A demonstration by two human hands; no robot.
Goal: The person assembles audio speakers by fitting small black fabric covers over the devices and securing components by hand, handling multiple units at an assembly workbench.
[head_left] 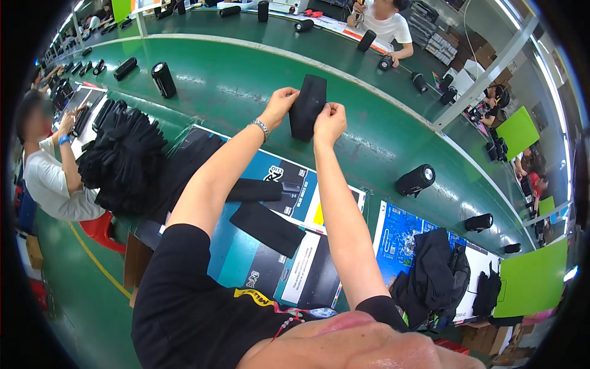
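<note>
Stretched out over the green bench, a black fabric sleeve [308,109] hangs between my two hands. My left hand [278,108] pinches its left edge, thumb and fingers closed. On the opposite edge my right hand [330,125] has a similar pinch. Whether anything sits inside the sleeve cannot be seen. Closer to me, another flat black fabric piece [268,228] lies on a printed sheet [239,267], with a second strip [253,190] beyond it. A big heap of black fabric sleeves [123,157] is piled to the left.
A cylindrical black speaker [163,80] stands at the far left of the green bench [215,71]; another speaker [415,179] lies to the right. Black cloth bags [433,273] are piled at the right. One co-worker [52,166] sits at left, another [384,27] across the bench.
</note>
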